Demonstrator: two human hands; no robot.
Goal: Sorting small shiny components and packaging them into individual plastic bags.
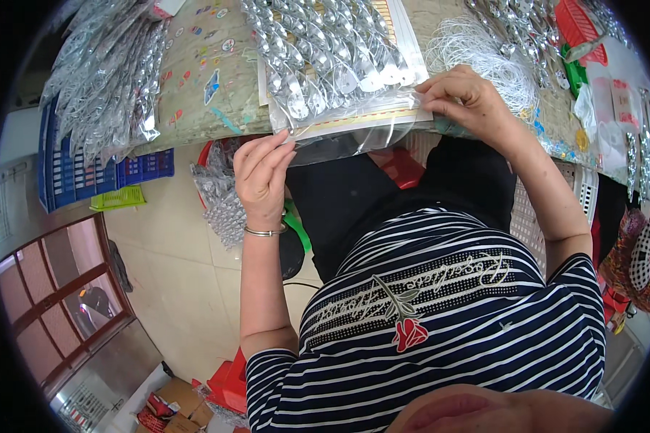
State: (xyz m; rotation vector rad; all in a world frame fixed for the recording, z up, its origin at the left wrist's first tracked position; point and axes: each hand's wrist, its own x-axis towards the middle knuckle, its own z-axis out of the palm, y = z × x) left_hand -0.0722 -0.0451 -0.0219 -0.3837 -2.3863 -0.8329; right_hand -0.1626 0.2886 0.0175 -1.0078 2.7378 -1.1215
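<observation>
A clear plastic bag point(354, 142) lies at the table's near edge, its open-looking flap hanging over my lap. Inside or under its film, which I cannot tell, are several silver twisted spiral strips point(318, 47) with round ends, on a pale printed card point(368, 121). My left hand point(262, 177) is closed at the bag's near left corner, fingers pressed together on the film. At the right corner, my right hand point(473, 101) pinches the film's edge between thumb and fingers.
Bagged silver spirals point(119, 79) are piled at the left, above a blue crate point(79, 169) and a lime green basket point(119, 198). White string point(477, 54) lies right of the bag, near loose silver pieces point(520, 25) and a red basket point(579, 30). A patterned cover point(202, 68) spans the table.
</observation>
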